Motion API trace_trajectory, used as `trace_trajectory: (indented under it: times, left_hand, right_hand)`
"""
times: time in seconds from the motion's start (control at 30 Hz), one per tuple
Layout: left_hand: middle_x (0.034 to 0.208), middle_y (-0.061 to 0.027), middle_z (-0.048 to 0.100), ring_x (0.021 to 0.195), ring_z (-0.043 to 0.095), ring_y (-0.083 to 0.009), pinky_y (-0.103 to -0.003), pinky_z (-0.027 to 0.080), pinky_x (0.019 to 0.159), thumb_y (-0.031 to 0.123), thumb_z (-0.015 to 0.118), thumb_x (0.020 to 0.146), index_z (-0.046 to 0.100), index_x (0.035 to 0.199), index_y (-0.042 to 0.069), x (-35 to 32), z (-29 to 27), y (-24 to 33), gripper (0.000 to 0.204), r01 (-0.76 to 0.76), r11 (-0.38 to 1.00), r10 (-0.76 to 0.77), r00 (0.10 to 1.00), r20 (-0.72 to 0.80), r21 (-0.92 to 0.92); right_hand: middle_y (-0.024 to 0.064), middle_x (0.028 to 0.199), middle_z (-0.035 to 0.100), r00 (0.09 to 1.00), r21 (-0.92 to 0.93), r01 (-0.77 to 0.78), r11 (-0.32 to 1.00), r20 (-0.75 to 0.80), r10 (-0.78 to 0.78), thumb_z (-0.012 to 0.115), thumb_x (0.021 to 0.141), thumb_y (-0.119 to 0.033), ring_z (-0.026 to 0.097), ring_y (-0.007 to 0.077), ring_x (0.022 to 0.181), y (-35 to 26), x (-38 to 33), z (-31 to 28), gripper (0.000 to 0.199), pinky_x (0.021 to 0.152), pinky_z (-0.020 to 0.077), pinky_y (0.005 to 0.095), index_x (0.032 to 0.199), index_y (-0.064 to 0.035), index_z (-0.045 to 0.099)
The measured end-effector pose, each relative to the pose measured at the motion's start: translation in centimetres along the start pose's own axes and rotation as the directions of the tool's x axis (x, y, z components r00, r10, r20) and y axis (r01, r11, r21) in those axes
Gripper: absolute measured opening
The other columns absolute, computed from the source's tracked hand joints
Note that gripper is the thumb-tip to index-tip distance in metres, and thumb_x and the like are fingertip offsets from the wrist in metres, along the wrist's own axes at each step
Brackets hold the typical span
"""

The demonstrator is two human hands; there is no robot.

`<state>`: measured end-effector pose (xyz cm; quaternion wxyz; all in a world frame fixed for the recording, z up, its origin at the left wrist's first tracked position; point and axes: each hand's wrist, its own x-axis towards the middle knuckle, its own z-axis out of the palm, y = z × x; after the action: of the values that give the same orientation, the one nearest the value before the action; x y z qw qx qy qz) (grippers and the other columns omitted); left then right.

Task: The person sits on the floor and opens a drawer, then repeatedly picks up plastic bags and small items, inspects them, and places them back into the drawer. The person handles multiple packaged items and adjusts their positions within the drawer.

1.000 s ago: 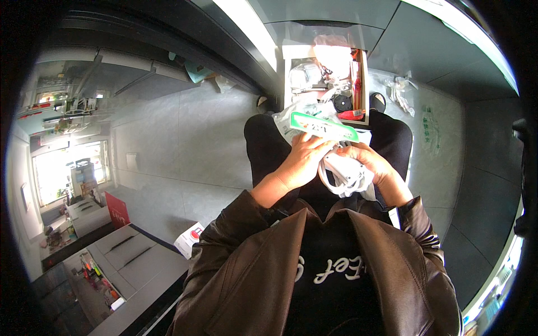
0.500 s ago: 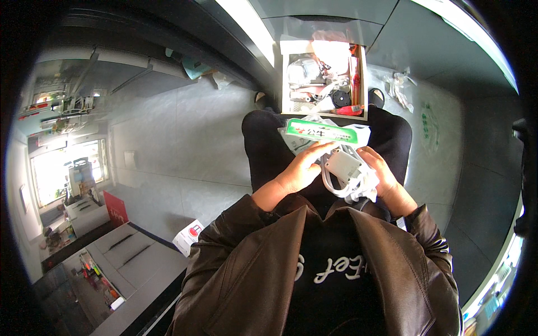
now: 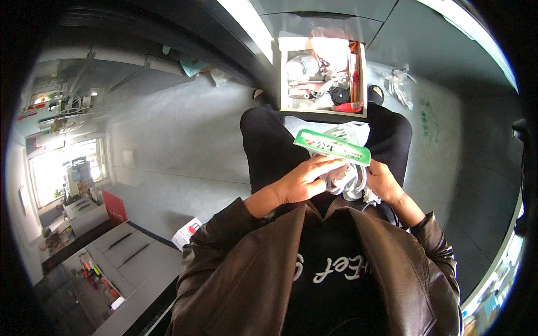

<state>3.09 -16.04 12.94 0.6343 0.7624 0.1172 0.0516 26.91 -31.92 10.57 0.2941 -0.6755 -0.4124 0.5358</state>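
White cable bundle in clear bag with green header card, held over lap. Left hand fingers grasping bundle from left; right hand fingers clasp its right side. Open cluttered box beyond knees.

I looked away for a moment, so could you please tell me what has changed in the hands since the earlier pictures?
The left hand slid over the bundle of white cable, now partly covering it. The green-topped clear bag tilted, its right end dropping. The right hand kept its grip on the bundle. The open box of odds and ends beyond the knees stayed put.
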Motion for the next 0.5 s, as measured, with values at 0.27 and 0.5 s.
trace_trajectory:
  times: [0.27,0.5]
  left_hand:
    - [0.143,-0.0233,0.055,0.137,0.051,-0.0344,-0.041,0.039,0.116,0.028,0.089,0.078,0.051,0.143,-0.003,2.4,1.0,-2.0,0.082,0.035,0.999,-0.038,0.965,-0.259,-0.016]
    - [0.148,-0.0192,0.048,0.139,0.047,-0.0311,-0.042,0.036,0.118,0.025,0.09,0.079,0.048,0.145,0.0,3.8,-0.8,-4.0,0.083,-0.07,0.997,0.061,0.963,-0.263,-0.024]
  right_hand:
    - [0.0045,0.074,0.062,0.998,0.04,0.004,0.999,-0.062,-0.001,0.066,0.091,-0.012,0.056,0.0091,0.071,0.4,1.8,0.7,0.014,0.063,0.0487,0.0311,0.09,0.0019,0.064]
    - [-0.0015,0.073,0.059,0.998,0.399,-0.054,0.915,-0.009,0.063,0.064,0.089,-0.006,0.053,0.0066,0.064,-1.8,2.4,-1.1,0.005,0.054,0.0415,0.0252,0.088,-0.0021,0.061]
